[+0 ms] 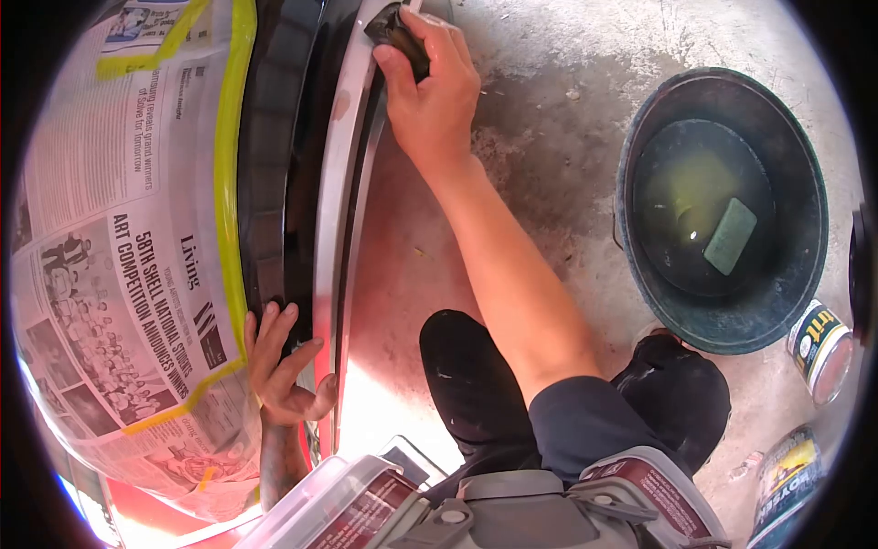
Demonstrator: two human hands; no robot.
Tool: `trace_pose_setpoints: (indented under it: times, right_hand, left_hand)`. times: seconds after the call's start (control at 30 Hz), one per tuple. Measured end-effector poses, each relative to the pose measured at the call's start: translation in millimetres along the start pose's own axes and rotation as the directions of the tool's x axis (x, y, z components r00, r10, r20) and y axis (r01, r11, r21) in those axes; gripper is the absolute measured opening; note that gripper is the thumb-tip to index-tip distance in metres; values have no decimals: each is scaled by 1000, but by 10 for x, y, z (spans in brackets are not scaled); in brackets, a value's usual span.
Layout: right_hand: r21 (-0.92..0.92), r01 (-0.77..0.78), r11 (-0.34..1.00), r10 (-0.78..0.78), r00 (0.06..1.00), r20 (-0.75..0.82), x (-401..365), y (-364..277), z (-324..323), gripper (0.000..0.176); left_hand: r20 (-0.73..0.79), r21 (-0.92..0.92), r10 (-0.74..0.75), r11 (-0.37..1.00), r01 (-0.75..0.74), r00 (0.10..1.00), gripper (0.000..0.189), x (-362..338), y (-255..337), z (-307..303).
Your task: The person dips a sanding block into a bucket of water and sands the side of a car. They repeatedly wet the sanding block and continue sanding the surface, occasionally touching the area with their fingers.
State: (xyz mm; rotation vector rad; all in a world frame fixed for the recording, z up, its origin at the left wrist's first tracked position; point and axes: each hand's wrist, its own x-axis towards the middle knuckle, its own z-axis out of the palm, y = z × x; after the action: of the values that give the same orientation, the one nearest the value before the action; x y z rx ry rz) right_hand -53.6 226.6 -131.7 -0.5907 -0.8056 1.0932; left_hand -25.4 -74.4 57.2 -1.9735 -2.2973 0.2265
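My right hand (439, 87) grips a dark, wet-looking pad (400, 41) against the upper end of a long grey strip (343, 137) on the car body. Its thumb and fingers are wrapped round the pad. My left hand (285, 371) rests lower down with its fingers spread, on the glossy black panel (265, 201) and the edge of the newspaper covering. Newspaper (119, 210) covers the rounded surface at the left, bordered by yellow-green tape (230, 137).
A black tub (631, 229) of cloudy water stands on the concrete floor at the right, with a green block (731, 236) in it. Beside it are a labelled can (820, 352) and another container (786, 485). My bent knees are below.
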Motion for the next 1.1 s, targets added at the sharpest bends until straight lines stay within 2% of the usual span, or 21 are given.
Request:
trace_pose_setpoints:
  times: [0.07, 0.13, 0.2, 0.23, 0.33, 0.47, 0.5, 0.6, 0.63, 0.73, 0.77, 0.87, 1.0, 1.1]
  right_hand:
    - [-49, -6, 999, 8, 999, 36, 205, 22, -26, 29]
    - [-58, -44, 997, 49, 995, 90, 250, 64, -41, 33]
    - [-69, -25, 997, 31, 996, 88, 164, 142, -23, 35]
    - [-65, 72, 995, -70, 997, 41, 43, 139, -29, 34]
    - [17, 73, 997, -73, 997, -8, -32, 137, 3, 32]
    - [-14, -31, 999, 32, 999, 30, 125, 240, 0, 31]
    - [21, -23, 1000, 23, 999, 26, 30, 175, -27, 34]
    - [131, -149, 980, 144, 989, 45, -368, -96, -97, 35]
    - [101, -88, 991, 83, 995, 49, -358, -46, -94, 36]
    - [24, -85, 996, 83, 995, 58, -57, 232, -12, 40]
    - [123, -257, 959, 244, 963, 110, 21, 128, -53, 38]
    - [22, -45, 999, 43, 996, 80, -121, 116, -86, 36]
    - [65, -41, 997, 37, 997, 65, -94, 178, -64, 37]
    - [28, -40, 999, 38, 997, 67, -45, 208, -68, 36]
  left_hand:
    - [6, 2, -4, 1000, 4, 1000, 37, 3, -3, -6]
    - [14, 0, -14, 1000, 14, 1000, 37, -25, 17, -15]
    - [4, -2, -10, 1000, 10, 1000, 36, 12, 12, -3]
    - [-6, -5, -4, 1000, 4, 1000, 36, 18, 7, 11]
    - [-8, 6, -2, 1000, 2, 1000, 36, -11, -19, 7]
    - [9, 11, -20, 1000, 20, 1000, 37, -28, 7, -9]
    - [6, 11, -16, 1000, 16, 1000, 37, -9, -2, -2]
    - [-12, 2, 4, 1000, -4, 1000, 38, -17, -24, 17]
    - [-9, 7, -3, 1000, 3, 1000, 38, -15, -19, 15]
    - [1, 16, -15, 1000, 15, 1000, 37, -30, -5, 8]
    - [5, 13, -14, 1000, 14, 1000, 37, -42, -9, 4]
    - [0, 8, -9, 1000, 9, 1000, 37, -17, -5, 9]
    - [0, 31, 0, 1000, 0, 1000, 37, -25, -17, 6]
    - [11, 20, -5, 1000, 4, 1000, 36, -25, -17, -2]
